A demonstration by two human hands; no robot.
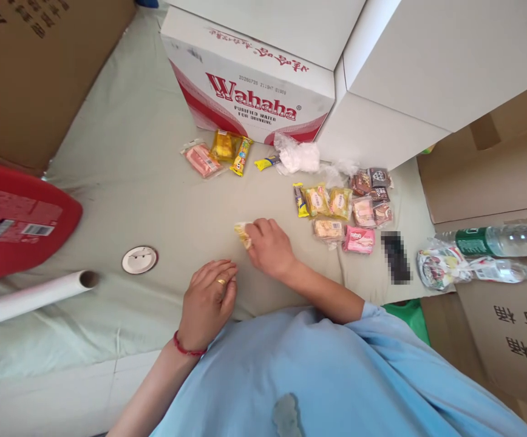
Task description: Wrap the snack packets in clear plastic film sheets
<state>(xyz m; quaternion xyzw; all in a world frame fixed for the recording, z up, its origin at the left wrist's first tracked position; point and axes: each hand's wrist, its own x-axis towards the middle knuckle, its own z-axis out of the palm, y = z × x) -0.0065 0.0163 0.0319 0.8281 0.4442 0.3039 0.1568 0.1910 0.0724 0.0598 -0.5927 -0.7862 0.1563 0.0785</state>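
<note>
My right hand [269,247] pinches a small yellow-and-white snack packet [242,234] just above the pale green cloth [167,200]; the fingers hide most of it. Close by on the left, my left hand [211,291] rests palm down on the cloth, its fingers lightly bent and holding nothing I can see. Beyond my right wrist lie wrapped snacks: yellow packets [317,199], an orange-tinted packet [328,229], a pink nabati packet [359,239] and brown packets [379,178]. A pink packet [202,158] and a narrow yellow packet [241,156] lie farther forward.
A Wahaha water carton [254,91] stands at the back beside white cabinets [427,54]. Crumpled clear plastic [297,155] lies before it. On the left are a red container [22,218], a white tube [31,297] and a round badge [139,260]. Bottles [509,241] lie at right.
</note>
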